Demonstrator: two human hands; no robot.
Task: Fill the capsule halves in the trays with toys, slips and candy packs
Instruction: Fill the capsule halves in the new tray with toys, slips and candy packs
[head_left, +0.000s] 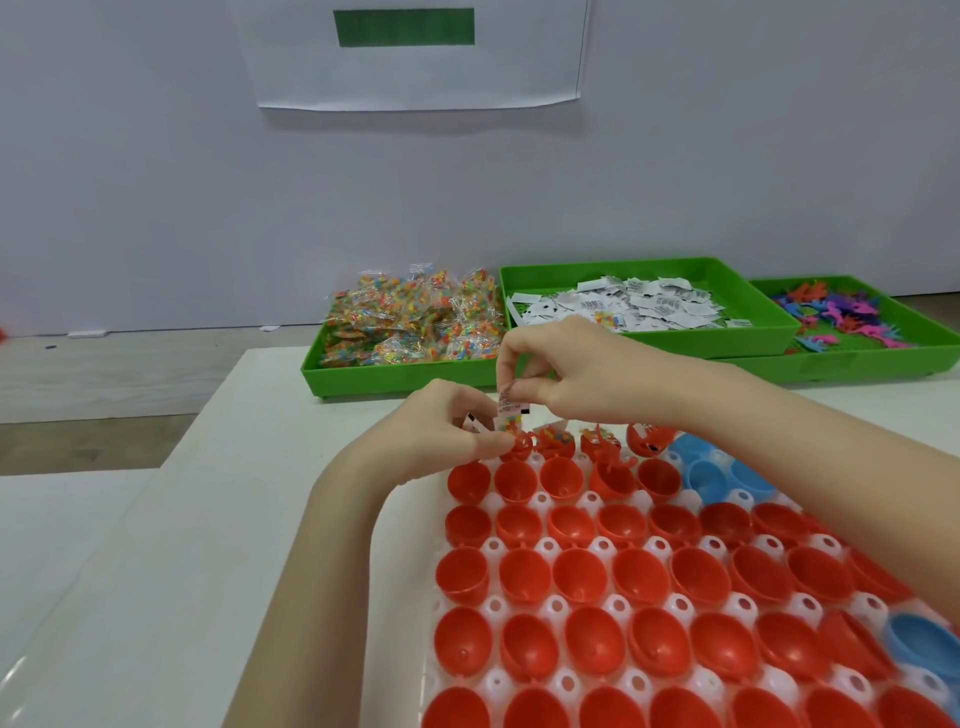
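Note:
A white tray (618, 608) holds many red capsule halves (576, 574) and a few blue ones (719, 475). Several halves in the far row (597, 444) hold candy and toys; the rest show bare insides. My left hand (441, 431) pinches a capsule half (519, 446) at the far left corner and also holds paper slips. My right hand (561, 364) pinches a candy pack with a slip (508, 413) just above that half.
Three green bins stand at the back: candy packs (410, 322) on the left, white slips (644, 306) in the middle, coloured plastic toys (852, 317) on the right. The white table's edge (197, 441) runs along the left, with floor beyond.

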